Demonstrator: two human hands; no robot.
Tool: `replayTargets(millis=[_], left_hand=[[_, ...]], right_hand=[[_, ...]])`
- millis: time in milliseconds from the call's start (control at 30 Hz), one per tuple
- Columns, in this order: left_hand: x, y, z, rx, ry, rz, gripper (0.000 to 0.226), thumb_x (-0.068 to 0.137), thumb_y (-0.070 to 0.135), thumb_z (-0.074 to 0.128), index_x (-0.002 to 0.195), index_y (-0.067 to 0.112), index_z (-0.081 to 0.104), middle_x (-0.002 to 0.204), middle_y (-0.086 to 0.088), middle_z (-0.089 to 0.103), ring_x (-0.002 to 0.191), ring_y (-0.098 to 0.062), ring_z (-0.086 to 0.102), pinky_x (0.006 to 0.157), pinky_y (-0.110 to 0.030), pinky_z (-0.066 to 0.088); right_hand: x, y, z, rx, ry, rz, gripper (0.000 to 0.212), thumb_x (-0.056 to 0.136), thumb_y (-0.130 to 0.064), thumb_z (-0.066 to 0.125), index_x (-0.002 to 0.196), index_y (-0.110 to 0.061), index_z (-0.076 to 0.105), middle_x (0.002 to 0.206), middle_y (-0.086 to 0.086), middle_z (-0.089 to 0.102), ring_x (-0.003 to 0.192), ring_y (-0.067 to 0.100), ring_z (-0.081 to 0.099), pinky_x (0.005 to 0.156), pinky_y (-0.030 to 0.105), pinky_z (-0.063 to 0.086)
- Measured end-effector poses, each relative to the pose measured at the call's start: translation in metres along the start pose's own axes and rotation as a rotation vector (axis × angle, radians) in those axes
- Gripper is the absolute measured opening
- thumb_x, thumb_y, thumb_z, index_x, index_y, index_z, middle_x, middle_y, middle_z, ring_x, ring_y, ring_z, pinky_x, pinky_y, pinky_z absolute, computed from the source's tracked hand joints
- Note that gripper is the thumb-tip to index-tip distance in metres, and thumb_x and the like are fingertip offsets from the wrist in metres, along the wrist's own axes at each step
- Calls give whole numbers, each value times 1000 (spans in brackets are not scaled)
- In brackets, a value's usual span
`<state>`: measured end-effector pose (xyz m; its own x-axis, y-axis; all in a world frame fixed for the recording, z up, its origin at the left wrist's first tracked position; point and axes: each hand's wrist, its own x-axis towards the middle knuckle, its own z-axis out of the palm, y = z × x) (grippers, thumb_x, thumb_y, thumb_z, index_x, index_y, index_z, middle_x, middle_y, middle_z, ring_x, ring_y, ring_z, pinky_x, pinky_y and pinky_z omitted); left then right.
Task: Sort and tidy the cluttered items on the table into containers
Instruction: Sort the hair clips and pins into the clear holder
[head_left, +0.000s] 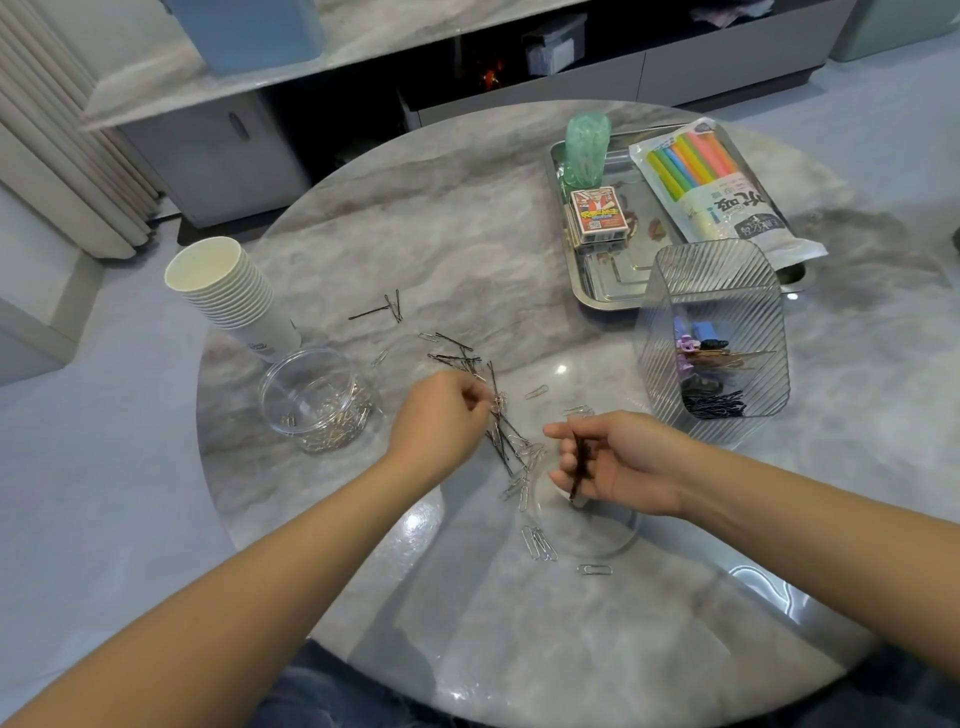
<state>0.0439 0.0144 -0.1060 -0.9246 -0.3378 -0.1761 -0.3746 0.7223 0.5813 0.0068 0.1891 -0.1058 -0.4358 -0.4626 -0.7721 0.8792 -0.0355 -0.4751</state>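
Left hand (441, 415): fingertips pinch a paper clip (500, 401) at mid-desk.
Right hand (618, 462): curled round a bunch of hairpins (577, 465).
Pile (511, 447): between both hands.
Jar (317, 400): left edge.
Ribbed bin (714, 332): right edge.

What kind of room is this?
Probably a home living room: a round grey marble-look table stands before a low grey media cabinet, with pale pleated curtains on the left.
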Motion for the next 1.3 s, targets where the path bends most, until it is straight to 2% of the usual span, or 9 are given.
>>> replayTargets(millis=[200,367,567,733,900,1000,1100,1233,1300], left_hand=[[9,-20,11,63,-144,122,23,83,8,66,101,23,70,94,5,55,79,-10,54,69,-15,34],[9,-24,12,289,-285,395,42,81,9,65,117,31,61,107,7,38,100,-7,36,86,-27,40],[11,-25,10,566,-232,596,13,85,14,61,98,14,60,110,-4,46,107,-20,38,74,-34,41],[9,-37,18,622,-104,834,21,67,1,71,78,9,55,84,-9,53,76,-29,55,52,-27,33],[7,-38,23,569,-92,798,18,72,-1,67,81,7,54,88,-11,53,79,-30,52,56,-34,43],[7,-33,23,470,-124,728,5,88,5,55,89,9,53,95,-6,50,91,-24,43,73,-29,36],[4,-17,17,174,-208,496,15,94,8,47,84,19,44,81,9,49,86,-14,38,70,-23,27],[-2,8,8,-275,-239,224,18,92,11,56,79,22,52,71,9,64,59,5,52,61,-10,38],[-7,19,8,-477,-255,99,15,89,8,62,78,18,58,68,4,66,55,3,56,59,-10,44]], right_hand=[[3,-4,-4,10,-15,64,11,95,-6,44,99,-3,54,51,-1,36,34,7,29,30,15,26],[4,-5,-4,30,-23,62,12,94,-3,43,99,-2,54,55,1,39,37,8,35,32,16,31],[3,-1,-4,-12,-8,49,16,95,-1,41,98,0,56,58,4,41,43,10,38,36,17,39],[2,-1,-4,-21,0,45,17,95,-1,41,102,0,56,58,4,41,42,11,39,36,18,40],[2,-2,-4,-23,13,32,19,95,0,41,107,1,55,58,5,41,40,11,40,36,18,40],[4,-2,-5,-10,6,27,18,94,0,42,108,1,55,57,5,41,39,11,41,35,19,40],[4,-3,-5,20,-1,5,15,93,1,44,103,1,55,58,5,43,41,12,43,36,19,41],[3,-6,-4,124,-38,-50,13,92,-1,43,92,1,56,65,8,53,50,14,57,41,19,47],[4,-7,-5,199,-51,-78,18,94,-3,40,88,1,56,69,11,60,55,17,64,48,22,54]])
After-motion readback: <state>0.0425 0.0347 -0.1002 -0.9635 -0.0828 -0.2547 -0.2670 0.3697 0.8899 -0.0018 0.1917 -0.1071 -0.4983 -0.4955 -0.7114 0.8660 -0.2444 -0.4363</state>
